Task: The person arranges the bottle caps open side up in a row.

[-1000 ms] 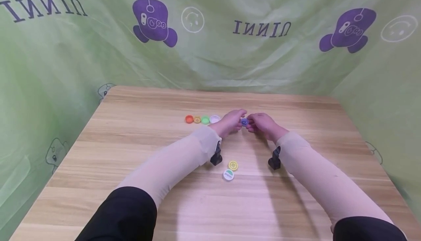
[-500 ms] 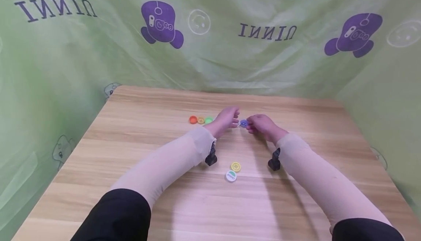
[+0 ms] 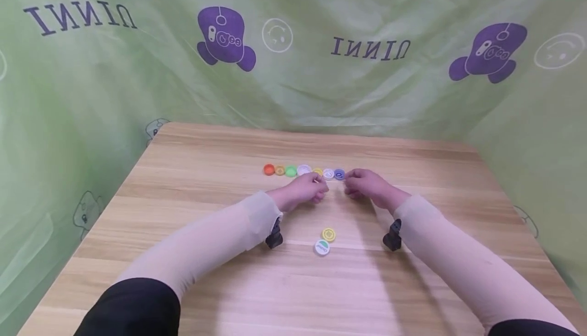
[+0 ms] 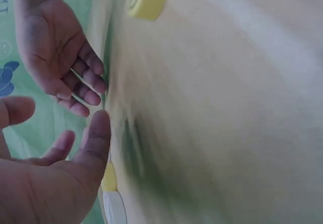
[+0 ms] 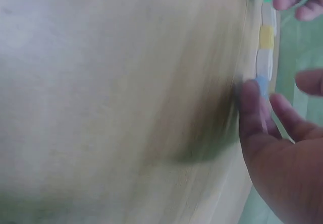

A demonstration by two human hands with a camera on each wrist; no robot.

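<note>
Chiefly, two pale sleeves [image 3: 211, 234] stand in the way, slanting across the wooden tabletop [image 3: 197, 168] from its near side, a black wrist camera [image 3: 393, 236] hanging under each cuff. Between them sit a loose yellow cap [image 3: 328, 234] and a white-and-green cap [image 3: 322, 248], just beside one another, nearer the near side than the rest. Farther off, seven bottle caps line up along the far edge, from the left edge's side: red [image 3: 269, 170], amber, green [image 3: 291, 171], large white [image 3: 302, 170], yellow, small white [image 3: 328, 174] and blue cap [image 3: 339, 175]. The left hand [image 3: 302, 189] is before this row, partly hiding the row's yellow one, its thumb and fingers apart and holding nothing. The right hand [image 3: 369, 184] is at the blue end, its fingers parted; whether a fingertip touches that cap, I cannot tell. A strip of wood grain separates the row from the far edge, where green printed cloth [image 3: 293, 104] rises behind. Both far corners lie well apart from the caps, and wide stretches of wood run out to the left and right edges
</note>
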